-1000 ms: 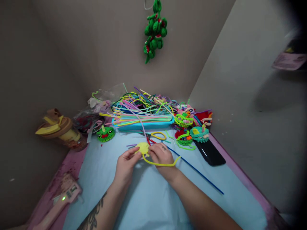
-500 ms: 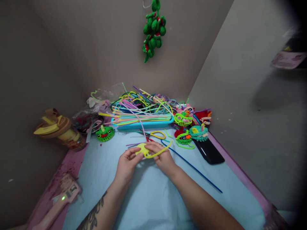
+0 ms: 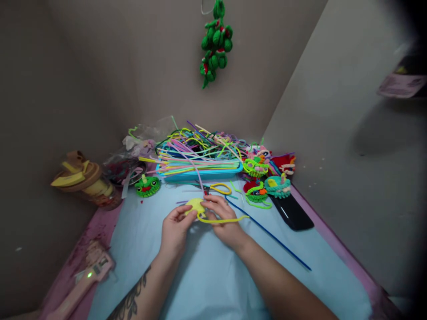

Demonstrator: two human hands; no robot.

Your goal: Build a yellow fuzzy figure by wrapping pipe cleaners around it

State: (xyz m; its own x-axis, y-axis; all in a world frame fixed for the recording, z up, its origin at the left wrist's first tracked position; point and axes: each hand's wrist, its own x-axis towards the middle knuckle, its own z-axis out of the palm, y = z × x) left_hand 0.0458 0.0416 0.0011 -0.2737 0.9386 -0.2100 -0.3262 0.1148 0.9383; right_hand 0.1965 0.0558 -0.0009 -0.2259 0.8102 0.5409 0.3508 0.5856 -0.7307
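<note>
Between my hands, above the blue table cover, is a flat yellow pipe-cleaner coil [image 3: 194,206]. My left hand [image 3: 175,226] pinches its left side, thumb in front and fingers behind. At the coil's right edge, my right hand [image 3: 225,222] grips with bent fingertips; what its thumb does is partly hidden. One loose yellow tail [image 3: 230,221] leaves the lower edge and runs rightward across my right hand. Just beyond the hands lie scissors with a yellow handle [image 3: 223,188]. A long dark blue pipe cleaner [image 3: 273,236] stretches diagonally to the right of them.
A blue tray [image 3: 200,175] heaped with coloured pipe cleaners stands at the back. Left are a green frog-like piece [image 3: 147,187], a lidded cup [image 3: 95,184] and a pink glue gun [image 3: 96,269]. Finished-looking pieces [image 3: 256,191] and a black phone-like slab [image 3: 293,211] sit right.
The yellow tail has swung down from pointing up and right to lying nearly level across my right hand. My right fingers have spread slightly, and the coil has turned a little.
</note>
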